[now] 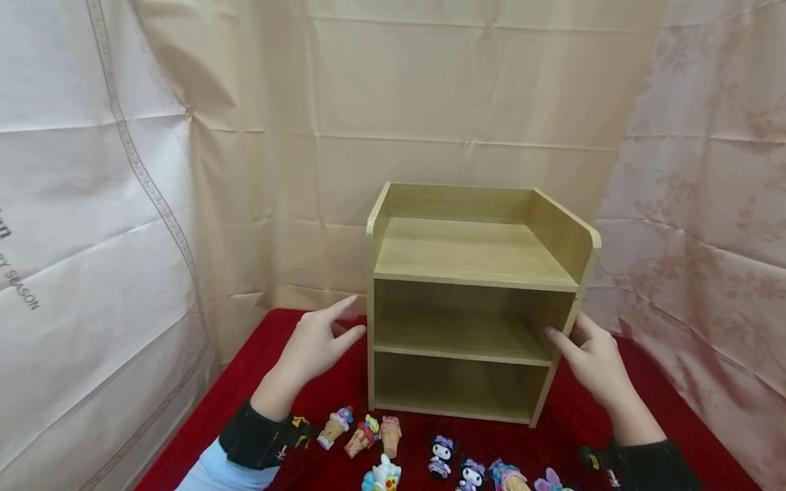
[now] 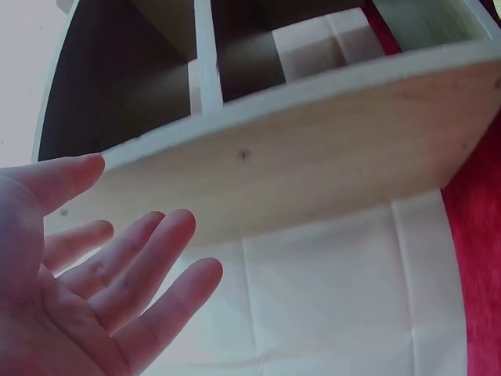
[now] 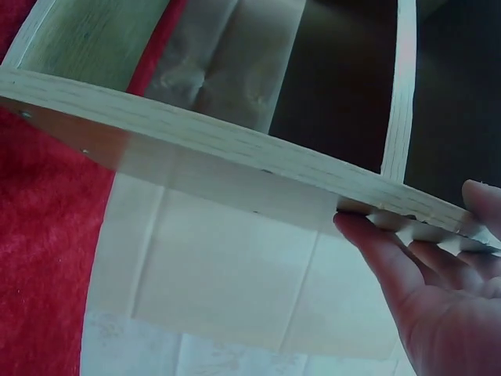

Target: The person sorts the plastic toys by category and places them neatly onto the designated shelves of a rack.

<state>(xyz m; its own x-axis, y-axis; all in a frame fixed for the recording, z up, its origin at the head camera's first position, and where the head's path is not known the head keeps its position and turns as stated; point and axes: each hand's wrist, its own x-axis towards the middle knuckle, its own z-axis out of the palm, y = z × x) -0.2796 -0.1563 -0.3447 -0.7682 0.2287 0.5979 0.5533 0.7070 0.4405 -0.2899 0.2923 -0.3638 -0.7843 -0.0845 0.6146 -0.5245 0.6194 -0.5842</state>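
Note:
A light wooden shelf unit (image 1: pixel 475 252) with an open top tray and two bare compartments stands on the red cloth. My right hand (image 1: pixel 592 358) grips its right side panel, thumb at the front edge and fingers along the outer face. The right wrist view shows those fingertips touching the panel (image 3: pixel 235 145). On the other side, my left hand (image 1: pixel 310 341) is beside the left panel with fingers spread and holding nothing. In the left wrist view, its thumb tip is close to the panel's edge (image 2: pixel 313 94); whether they touch, I cannot tell.
Ice-cream-cone figures (image 1: pixel 335 427) lie before the shelf unit. Nearer are a white-and-blue figure (image 1: pixel 383 474), black-and-white figures with purple bows (image 1: pixel 441 455) and other small toys (image 1: pixel 508 475). The red cloth (image 1: pixel 264 348) spreads beneath; beige curtains (image 1: pixel 430 88) hang behind.

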